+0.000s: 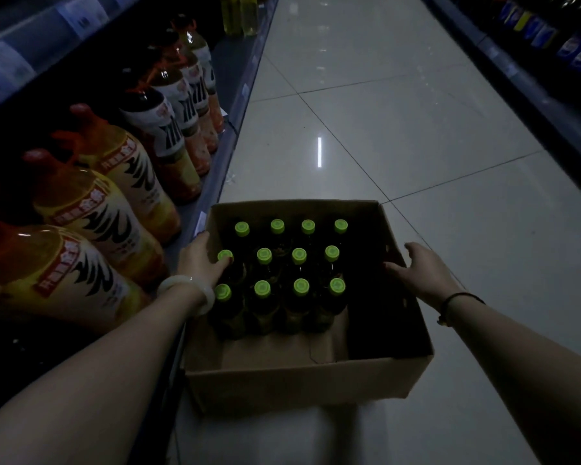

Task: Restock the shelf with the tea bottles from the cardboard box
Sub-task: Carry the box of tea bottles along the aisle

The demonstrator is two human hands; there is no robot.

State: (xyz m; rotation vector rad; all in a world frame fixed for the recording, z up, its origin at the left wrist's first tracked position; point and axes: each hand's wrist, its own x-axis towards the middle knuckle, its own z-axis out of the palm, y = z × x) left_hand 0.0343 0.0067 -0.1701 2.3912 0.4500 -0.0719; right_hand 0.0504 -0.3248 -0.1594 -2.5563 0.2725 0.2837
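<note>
Pale glossy floor tiles (399, 105) carrying a bright white light reflection (319, 152) fill the aisle toward twelve o'clock, while dark cola bottles with blue labels (574, 52) line the dim rack at two o'clock.

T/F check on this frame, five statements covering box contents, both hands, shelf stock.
1. The open brown cardboard box holds twelve dark bottles with lime-green caps. True.
2. The left hand is lifting a bottle clear of the box. False: its fingers rest at the box's left edge by a cap; no bottle is raised.
3. The right hand is on the box's right wall. True.
4. The near strip of the box is packed with bottles. False: bare cardboard shows there.
5. The shelf on the left carries large yellow-labelled bottles with orange-red caps. True.
</note>
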